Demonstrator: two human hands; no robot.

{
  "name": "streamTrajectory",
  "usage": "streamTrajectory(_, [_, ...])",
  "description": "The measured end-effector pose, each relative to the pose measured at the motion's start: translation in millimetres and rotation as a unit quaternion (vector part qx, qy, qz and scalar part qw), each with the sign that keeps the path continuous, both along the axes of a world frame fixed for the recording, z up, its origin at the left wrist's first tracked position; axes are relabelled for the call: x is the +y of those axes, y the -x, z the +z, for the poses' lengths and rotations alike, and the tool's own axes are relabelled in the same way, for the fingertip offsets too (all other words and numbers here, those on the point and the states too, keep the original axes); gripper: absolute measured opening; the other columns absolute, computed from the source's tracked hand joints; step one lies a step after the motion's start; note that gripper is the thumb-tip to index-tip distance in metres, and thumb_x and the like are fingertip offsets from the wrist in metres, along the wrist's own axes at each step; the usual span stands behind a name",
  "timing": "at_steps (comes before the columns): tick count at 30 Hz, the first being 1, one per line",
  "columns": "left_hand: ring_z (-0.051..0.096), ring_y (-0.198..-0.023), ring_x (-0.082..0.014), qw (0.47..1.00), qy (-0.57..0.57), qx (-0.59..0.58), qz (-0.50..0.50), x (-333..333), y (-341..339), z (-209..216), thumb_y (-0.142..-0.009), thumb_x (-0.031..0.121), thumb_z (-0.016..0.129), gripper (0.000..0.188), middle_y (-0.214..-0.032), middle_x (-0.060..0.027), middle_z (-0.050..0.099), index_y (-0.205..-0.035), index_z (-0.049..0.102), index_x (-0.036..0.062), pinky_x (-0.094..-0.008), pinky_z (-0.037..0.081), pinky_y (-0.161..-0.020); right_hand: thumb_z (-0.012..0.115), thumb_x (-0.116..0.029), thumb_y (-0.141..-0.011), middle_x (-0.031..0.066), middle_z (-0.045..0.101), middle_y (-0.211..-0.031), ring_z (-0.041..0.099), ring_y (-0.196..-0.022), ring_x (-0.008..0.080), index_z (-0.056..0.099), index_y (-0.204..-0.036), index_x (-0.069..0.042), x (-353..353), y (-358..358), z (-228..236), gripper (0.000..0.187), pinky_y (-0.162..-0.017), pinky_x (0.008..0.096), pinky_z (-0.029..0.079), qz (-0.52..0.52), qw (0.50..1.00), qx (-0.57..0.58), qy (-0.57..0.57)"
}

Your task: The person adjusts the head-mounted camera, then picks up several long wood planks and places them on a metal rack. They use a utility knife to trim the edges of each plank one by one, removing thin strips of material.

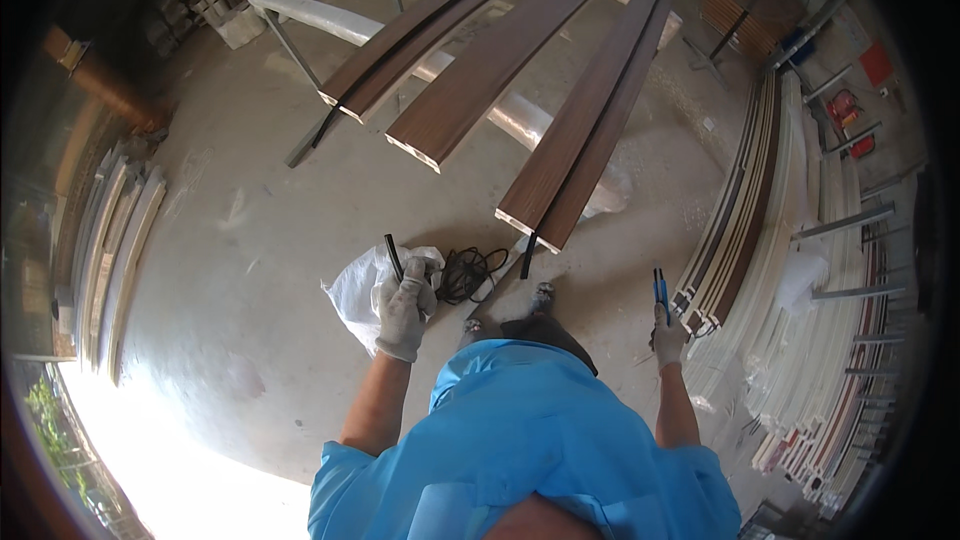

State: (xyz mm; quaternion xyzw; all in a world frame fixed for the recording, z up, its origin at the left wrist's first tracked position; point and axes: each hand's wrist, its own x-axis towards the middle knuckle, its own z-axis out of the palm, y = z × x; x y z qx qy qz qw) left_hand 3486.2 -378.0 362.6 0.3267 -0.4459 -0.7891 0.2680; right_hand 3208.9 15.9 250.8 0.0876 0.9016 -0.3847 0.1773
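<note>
My left hand [403, 312], in a pale work glove, is closed around a short black strip [394, 254] that sticks up past the fingers. Behind it lies a white plastic bag [350, 285]. In my right hand [667, 340], also gloved and held out to the side, is a slim blue-and-black hand tool [661, 290]; its exact kind is unclear. Ahead of me are brown wood-grain hollow profiles: a left one [400, 50], a middle one [480, 80] and a right one [590, 130]. A black strip end [528, 258] hangs from the right profile's groove.
The profiles rest across a plastic-wrapped rail [520, 118] on metal legs. Dark coiled cord [465, 275] lies on the floor near my feet. Long stacked profiles [745, 210] line the right side, beside metal rack arms [850, 292]. More pale lengths [135, 240] stand at the left.
</note>
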Motion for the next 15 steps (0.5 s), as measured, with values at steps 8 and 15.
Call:
streamTrajectory(8, [0.064,-0.065,-0.0131,0.995,0.047,-0.058,0.067,39,61,7,-0.105,0.04,0.046,0.048,-0.095,-0.0098,0.068,-0.128,0.057,0.0001,-0.0228,0.051,-0.057,0.054,-0.033,-0.1,-0.0019,0.051,-0.062,0.049,-0.044,0.0091,0.056,-0.101,-0.011,-50,118,27,0.022,-0.039,0.0254,0.039,0.003,0.97,0.086,0.227])
streamTrajectory(15, [0.067,-0.076,-0.0156,0.985,0.045,-0.001,0.164,71,117,-5,-0.105,0.034,0.049,0.046,-0.093,-0.004,0.061,-0.14,0.049,0.0046,-0.0324,0.06,-0.06,0.063,-0.027,-0.096,-0.0001,0.057,-0.074,0.059,-0.059,0.0097,0.056,-0.114,-0.011,-105,286,85,0.025,-0.053,0.0243,0.048,0.102,0.923,0.123,0.351])
